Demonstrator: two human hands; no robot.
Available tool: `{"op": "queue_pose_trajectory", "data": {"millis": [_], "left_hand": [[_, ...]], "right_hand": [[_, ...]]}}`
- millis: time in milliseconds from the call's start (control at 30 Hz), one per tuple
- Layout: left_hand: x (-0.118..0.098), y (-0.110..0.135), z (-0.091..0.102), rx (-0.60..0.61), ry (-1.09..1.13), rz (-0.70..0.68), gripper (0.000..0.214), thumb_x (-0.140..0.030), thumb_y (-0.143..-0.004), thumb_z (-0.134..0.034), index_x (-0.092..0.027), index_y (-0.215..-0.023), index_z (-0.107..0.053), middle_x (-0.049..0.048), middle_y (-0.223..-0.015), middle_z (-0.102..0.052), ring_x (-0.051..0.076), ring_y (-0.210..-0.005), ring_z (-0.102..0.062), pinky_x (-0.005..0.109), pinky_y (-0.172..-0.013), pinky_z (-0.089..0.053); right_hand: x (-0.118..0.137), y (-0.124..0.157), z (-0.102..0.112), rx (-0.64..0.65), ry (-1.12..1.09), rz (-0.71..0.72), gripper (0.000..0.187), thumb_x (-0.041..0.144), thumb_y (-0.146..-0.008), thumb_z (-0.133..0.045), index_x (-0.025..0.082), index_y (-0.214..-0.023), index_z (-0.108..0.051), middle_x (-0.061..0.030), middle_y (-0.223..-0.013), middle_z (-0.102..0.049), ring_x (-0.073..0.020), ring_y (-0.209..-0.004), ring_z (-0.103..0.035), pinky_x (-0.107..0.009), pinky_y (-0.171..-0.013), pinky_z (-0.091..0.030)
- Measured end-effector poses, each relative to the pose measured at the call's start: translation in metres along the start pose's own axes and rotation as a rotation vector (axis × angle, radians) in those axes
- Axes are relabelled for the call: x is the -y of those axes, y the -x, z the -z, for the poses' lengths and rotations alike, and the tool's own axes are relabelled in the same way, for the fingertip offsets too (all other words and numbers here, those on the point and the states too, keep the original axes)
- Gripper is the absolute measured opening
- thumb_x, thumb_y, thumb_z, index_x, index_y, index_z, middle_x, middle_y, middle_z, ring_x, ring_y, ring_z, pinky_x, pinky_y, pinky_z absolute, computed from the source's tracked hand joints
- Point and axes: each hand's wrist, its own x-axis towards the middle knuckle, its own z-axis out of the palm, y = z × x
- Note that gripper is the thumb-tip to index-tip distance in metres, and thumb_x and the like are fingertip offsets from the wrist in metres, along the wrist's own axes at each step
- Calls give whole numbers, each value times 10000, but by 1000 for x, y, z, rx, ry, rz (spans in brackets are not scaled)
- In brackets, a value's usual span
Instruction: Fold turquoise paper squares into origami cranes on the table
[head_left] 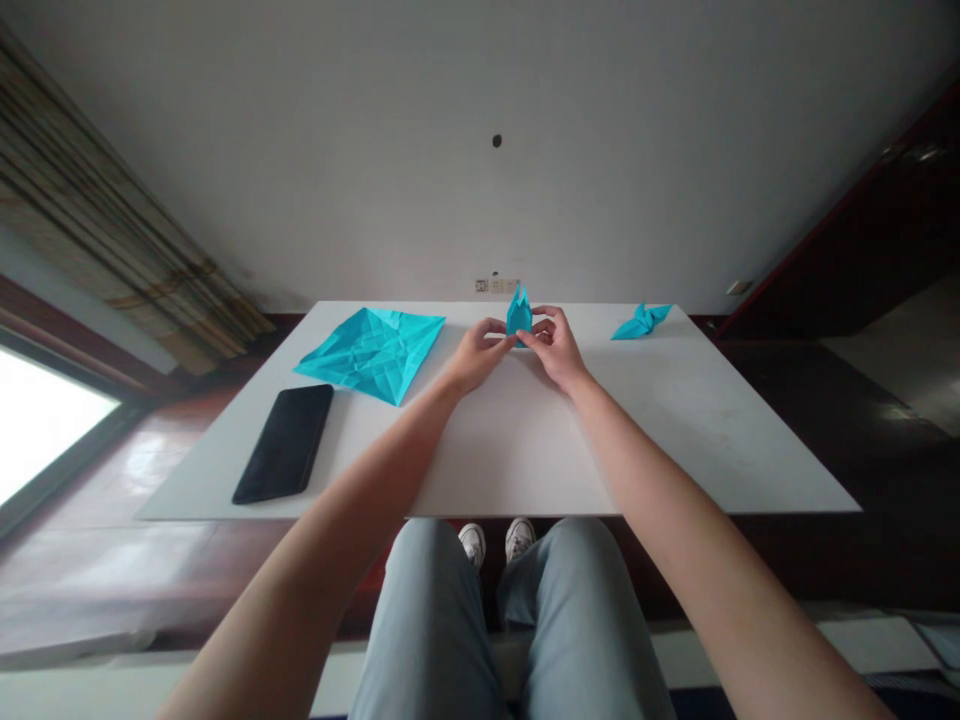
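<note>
Between my two hands, above the far middle of the white table, stands a small turquoise folded paper (519, 318) with two pointed tips upward. My left hand (478, 352) pinches its lower left edge with thumb and fingers. From the other side my right hand (555, 345) grips it, thumb on the front and fingers along the right edge. A creased turquoise paper sheet (381, 350) lies unfolded to the left of my hands. Off to the right rests a finished-looking turquoise origami bird (643, 321). The back of the folded paper is hidden.
A black phone or tablet (285, 443) lies on the left part of the white table (517, 460). Behind the table rises a grey wall with sockets (496, 286). A patterned curtain (112, 200) hangs at the left. My knees are under the near edge.
</note>
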Motion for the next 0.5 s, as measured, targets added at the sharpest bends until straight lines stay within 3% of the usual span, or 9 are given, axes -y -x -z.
{"op": "queue_pose_trajectory", "data": {"millis": [200, 367, 500], "left_hand": [[6, -6, 5, -133, -92, -76, 211, -315, -933, -900, -194, -987, -736, 80, -1068, -818, 201, -1000, -778, 319, -890, -627], [5, -4, 4, -86, -47, -23, 262, -316, -934, -891, -206, -1010, -665, 46, -1029, -812, 167, -873, -785, 272, -766, -562], [1, -1, 0, -60, 62, -39, 361, -345, -972, -854, -236, -1192, -591, 20, -1028, -787, 148, -845, -771, 262, -742, -548]], "right_hand": [[2, 0, -3, 32, -6, 17, 703, 851, -834, -881, 334, -1247, -646, 24, -863, -639, -182, -690, -571, -356, -624, -482], [1, 0, -2, 47, 29, -2, 544, 703, -871, -887, 317, -1176, -654, 16, -905, -665, -174, -704, -542, -346, -648, -467], [0, 0, 0, 29, 74, -6, 496, 682, -866, -888, 312, -1090, -645, 1, -953, -679, -181, -751, -550, -351, -689, -486]]}}
